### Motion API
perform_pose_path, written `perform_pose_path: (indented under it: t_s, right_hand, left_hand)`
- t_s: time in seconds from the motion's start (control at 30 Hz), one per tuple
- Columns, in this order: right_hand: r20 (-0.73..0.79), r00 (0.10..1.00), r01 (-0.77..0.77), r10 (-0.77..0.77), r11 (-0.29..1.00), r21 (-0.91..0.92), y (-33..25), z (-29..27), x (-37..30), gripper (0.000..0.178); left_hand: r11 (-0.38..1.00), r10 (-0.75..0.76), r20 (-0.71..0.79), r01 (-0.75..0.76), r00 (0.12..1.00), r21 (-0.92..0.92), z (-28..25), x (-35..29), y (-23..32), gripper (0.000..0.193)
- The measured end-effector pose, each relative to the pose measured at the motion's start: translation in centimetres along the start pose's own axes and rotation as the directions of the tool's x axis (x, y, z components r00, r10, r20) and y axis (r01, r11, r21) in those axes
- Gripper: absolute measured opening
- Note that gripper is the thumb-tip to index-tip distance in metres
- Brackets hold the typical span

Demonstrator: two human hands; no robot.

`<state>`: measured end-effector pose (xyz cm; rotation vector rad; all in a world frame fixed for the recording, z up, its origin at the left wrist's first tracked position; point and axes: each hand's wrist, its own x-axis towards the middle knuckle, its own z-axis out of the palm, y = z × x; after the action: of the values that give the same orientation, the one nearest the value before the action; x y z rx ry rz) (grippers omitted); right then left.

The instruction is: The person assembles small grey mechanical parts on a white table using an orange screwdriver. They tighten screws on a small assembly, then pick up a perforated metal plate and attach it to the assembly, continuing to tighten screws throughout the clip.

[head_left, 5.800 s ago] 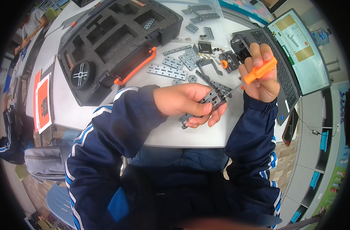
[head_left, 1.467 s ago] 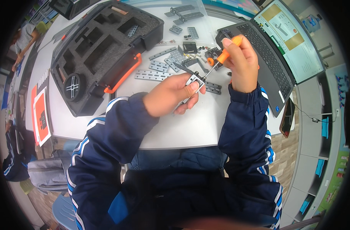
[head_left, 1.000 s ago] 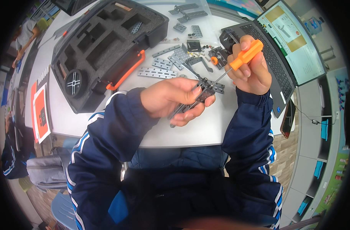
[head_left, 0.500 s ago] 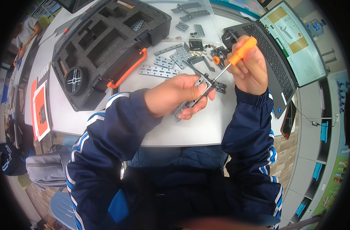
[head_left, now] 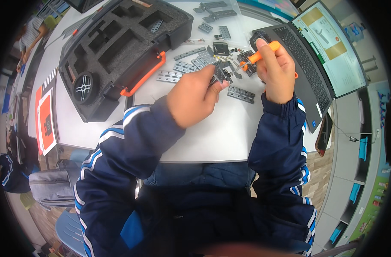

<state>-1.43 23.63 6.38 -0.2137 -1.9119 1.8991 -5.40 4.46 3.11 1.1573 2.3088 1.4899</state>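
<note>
My left hand (head_left: pixel 193 95) is closed around a dark grey metal bracket piece (head_left: pixel 221 75), mostly hidden behind the fingers. In my right hand (head_left: pixel 279 79) is a screwdriver (head_left: pixel 264 52) with an orange handle. Its thin shaft slants down to the left and its tip reaches the bracket piece; whether it sits in a screw cannot be seen. Just below that piece, a slotted grey metal channel (head_left: pixel 241 94) lies on the white table. Perforated plates (head_left: pixel 184 67), small fasteners and a black part with an orange wheel (head_left: pixel 245 65) lie beyond my hands.
A black case (head_left: pixel 131 51) with cut foam and an orange handle (head_left: pixel 146 79) stands at the left, a black wheel (head_left: pixel 83 89) in its corner. On the right is an open laptop (head_left: pixel 304 64). Further metal parts lie on a clear plastic sheet at the back.
My left hand has turned over and moved slightly away from me with the bracket piece. The screwdriver has tilted flatter, and the slotted channel on the table is now more exposed.
</note>
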Motion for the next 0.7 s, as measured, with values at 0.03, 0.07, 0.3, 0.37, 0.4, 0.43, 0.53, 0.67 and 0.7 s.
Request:
perform_pose_path:
  t_s: [0.03,0.07,0.3,0.37,0.4,0.43,0.53,0.67,0.7]
  right_hand:
    - [-0.002,1.0,0.023,-0.023,0.999,-0.028,0.0,-0.1,0.0,0.018]
    - [0.04,0.998,0.043,-0.044,0.999,0.022,0.0,-0.3,0.1,0.018]
    - [0.326,0.941,-0.034,-0.094,0.93,0.366,-0.3,-1.4,0.5,0.034]
    - [0.337,0.94,-0.114,-0.053,0.882,0.457,-0.2,-1.3,0.3,0.032]
    - [0.372,0.923,-0.094,-0.104,0.874,0.476,-0.2,-1.3,0.2,0.032]
    - [0.41,0.899,-0.082,-0.153,0.862,0.5,-0.2,-1.3,0.1,0.032]
    - [0.493,0.834,-0.051,-0.247,0.856,0.515,-0.1,-1.6,0.3,0.033]
    - [0.531,0.813,-0.045,-0.239,0.884,0.466,0.0,-2.1,0.8,0.027]
    - [0.524,0.824,-0.054,-0.215,0.891,0.451,0.1,-2.1,0.8,0.027]
  left_hand:
    - [0.983,-0.071,0.092,0.085,0.993,-0.164,-0.3,0.1,0.2,0.029]
    - [0.93,-0.153,0.213,0.214,0.965,-0.3,-0.7,0.2,0.4,0.03]
    - [0.305,0.092,0.634,0.584,0.768,-0.752,-2.7,0.9,0.3,0.037]
    - [0.266,0.155,0.677,0.629,0.72,-0.73,-2.6,0.7,0.1,0.036]
    - [0.249,0.169,0.697,0.654,0.697,-0.714,-2.5,0.6,0.1,0.036]
    - [0.232,0.185,0.717,0.679,0.672,-0.697,-2.4,0.5,0.1,0.035]
    - [0.324,0.156,0.721,0.654,0.675,-0.683,-2.3,0.4,0.2,0.036]
    - [0.485,0.103,0.631,0.515,0.769,-0.707,-1.7,0.4,0.4,0.035]
    - [0.516,0.095,0.606,0.482,0.79,-0.709,-1.5,0.3,0.5,0.035]
